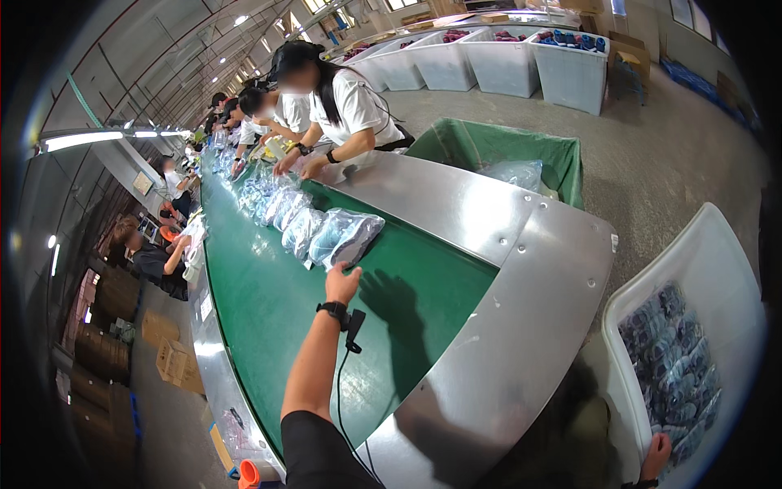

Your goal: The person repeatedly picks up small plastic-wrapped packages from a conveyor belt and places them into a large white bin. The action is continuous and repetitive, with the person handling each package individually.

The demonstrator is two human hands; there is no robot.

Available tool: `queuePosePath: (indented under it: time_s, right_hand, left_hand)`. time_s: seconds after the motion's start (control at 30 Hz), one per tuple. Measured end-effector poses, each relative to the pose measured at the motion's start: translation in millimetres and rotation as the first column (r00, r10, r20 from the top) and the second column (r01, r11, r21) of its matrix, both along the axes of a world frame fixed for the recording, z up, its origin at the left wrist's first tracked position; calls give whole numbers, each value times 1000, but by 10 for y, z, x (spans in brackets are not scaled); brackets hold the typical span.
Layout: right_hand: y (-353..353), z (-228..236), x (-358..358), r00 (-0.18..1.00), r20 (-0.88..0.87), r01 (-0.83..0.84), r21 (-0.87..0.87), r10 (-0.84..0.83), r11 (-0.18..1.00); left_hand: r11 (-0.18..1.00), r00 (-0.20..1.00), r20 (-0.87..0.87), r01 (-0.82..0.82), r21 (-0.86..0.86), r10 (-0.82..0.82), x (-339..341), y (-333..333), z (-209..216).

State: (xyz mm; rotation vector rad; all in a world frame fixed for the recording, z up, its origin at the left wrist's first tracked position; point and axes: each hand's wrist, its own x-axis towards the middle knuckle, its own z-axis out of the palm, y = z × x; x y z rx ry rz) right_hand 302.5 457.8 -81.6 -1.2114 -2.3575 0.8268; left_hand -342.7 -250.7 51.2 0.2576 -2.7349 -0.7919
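Observation:
My left hand [342, 283] reaches forward over the green conveyor belt [269, 334], thumb and fingers apart. Its fingertips are at the near edge of a clear plastic bag [349, 236] with a shoe-like item inside, the closest in a row of bagged items [285, 210]. Whether they touch the bag I cannot make out. At the lower right, my right hand [656, 456] is closed at the near rim of a white plastic bin [623, 391]. Inside that bin lie several bagged dark blue shoes [672, 367].
Silver metal edging [505, 326] borders the belt. Beyond it stands a green bin [562, 163] with plastic bags inside. Co-workers [350, 106] line the far side, others [155, 257] the left. White bins [570, 77] stand at the back; cardboard boxes [179, 364] and an orange cup-like object [257, 473] are left.

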Motion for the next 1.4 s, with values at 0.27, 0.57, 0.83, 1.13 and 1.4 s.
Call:
queuePosePath:
  time_s: [0.27,0.57,0.83,1.13,1.4]
  right_hand:
    - [-223,481,-170,915,404,15,3,-15,1000]
    - [-124,266,-74,918,390,64,34,-72,997]
    - [79,-201,85,991,122,52,39,-57,998]
    - [-214,194,-105,998,64,-13,59,9,998]
    - [-269,378,-107,999,-40,-34,-61,31,998]
  left_hand:
    - [948,994,77,-50,-315,79,-825,-234,-203]
    - [943,969,-140,155,-294,-203,107,48,-463]
    - [466,934,172,-7,885,-312,1065,490,-121]
    - [-28,973,228,-229,973,-32,854,961,-320]
    - [-148,929,366,-354,923,59,1220,981,98]
